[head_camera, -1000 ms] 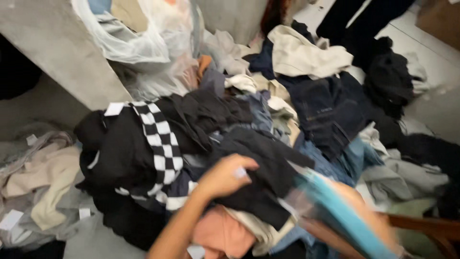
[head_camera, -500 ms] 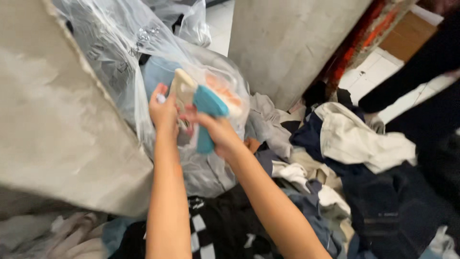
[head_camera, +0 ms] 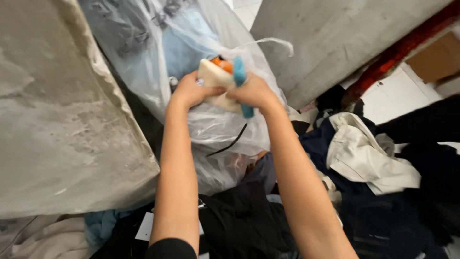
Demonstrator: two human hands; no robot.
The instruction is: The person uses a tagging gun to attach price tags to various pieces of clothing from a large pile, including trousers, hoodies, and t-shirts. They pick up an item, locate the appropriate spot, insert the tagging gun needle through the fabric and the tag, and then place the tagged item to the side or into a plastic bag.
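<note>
Cream, orange and blue, the bundled cloth (head_camera: 224, 81) sat pressed against the clear plastic bag (head_camera: 225, 129), clenched from both sides: the left hand (head_camera: 189, 91) and right hand (head_camera: 253, 92) each held a closed grip, keeping it rolled. Below the bag lay a clothes heap (head_camera: 364, 158).

Grey concrete slab (head_camera: 57, 120) at left; concrete wall (head_camera: 335, 43) behind. Cream garment (head_camera: 369, 160) on dark clothes pile (head_camera: 383, 216); black garment (head_camera: 239, 220) below.
</note>
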